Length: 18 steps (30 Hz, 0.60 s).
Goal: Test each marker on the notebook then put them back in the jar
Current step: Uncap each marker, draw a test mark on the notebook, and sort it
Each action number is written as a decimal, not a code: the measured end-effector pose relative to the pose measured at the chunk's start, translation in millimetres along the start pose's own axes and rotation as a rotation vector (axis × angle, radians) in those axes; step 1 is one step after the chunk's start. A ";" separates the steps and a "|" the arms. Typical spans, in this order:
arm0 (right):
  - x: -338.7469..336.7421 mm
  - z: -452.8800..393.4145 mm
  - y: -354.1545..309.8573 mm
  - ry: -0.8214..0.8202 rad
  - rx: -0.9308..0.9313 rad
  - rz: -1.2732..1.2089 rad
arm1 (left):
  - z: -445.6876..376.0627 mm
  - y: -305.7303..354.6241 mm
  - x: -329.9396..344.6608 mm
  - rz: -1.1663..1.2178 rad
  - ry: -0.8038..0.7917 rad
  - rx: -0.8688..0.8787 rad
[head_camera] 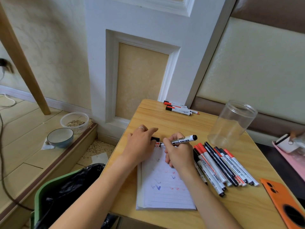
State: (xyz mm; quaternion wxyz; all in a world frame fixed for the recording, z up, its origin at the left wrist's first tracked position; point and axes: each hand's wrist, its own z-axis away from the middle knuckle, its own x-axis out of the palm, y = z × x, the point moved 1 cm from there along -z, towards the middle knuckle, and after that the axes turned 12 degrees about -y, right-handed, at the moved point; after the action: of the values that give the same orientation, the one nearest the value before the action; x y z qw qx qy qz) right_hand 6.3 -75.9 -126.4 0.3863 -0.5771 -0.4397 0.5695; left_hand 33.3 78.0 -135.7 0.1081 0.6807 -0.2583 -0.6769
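A lined notebook (165, 189) lies open on the wooden table (173, 123), with blue and red test marks on its page. My right hand (179, 152) grips a black whiteboard marker (183, 139), its tip at the top of the page. My left hand (142, 142) rests on the notebook's upper left corner and pinches a black cap (155, 139). Several red and black markers (221, 167) lie in a heap right of the notebook. An empty clear jar (231, 124) stands at the back right. Several more markers (179, 109) lie at the far edge.
An orange phone case (285, 200) lies at the table's front right corner. A green bin with a black bag (66, 189) stands left of the table. On the floor sit a blue bowl (60, 137) and a clear tub (75, 121). A pink tray (292, 156) is at the right.
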 end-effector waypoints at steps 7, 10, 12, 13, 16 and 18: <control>-0.5 0.1 4.0 -0.010 -0.015 0.001 | -8.6 1.8 5.1 -0.007 0.048 0.022; -1.3 1.0 3.6 -0.006 -0.029 -0.023 | -5.6 1.2 1.2 0.055 0.123 0.080; -1.9 2.4 1.6 -0.005 -0.042 -0.026 | -0.5 2.6 -3.1 0.110 0.169 0.140; -2.4 3.4 0.8 -0.002 -0.050 -0.030 | 2.9 3.3 -4.8 0.133 0.187 0.168; -2.4 5.6 -1.5 -0.001 -0.083 -0.046 | 11.9 3.7 -5.3 0.140 0.208 0.215; -2.2 6.6 -3.0 -0.008 -0.114 -0.077 | 16.5 3.7 -3.9 0.140 0.207 0.230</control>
State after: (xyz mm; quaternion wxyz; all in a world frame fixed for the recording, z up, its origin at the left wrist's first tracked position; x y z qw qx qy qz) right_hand -0.3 -77.3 -123.2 0.3727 -0.5785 -0.4950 0.5305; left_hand 16.6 80.1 -131.5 0.1025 0.7350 -0.3686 -0.5598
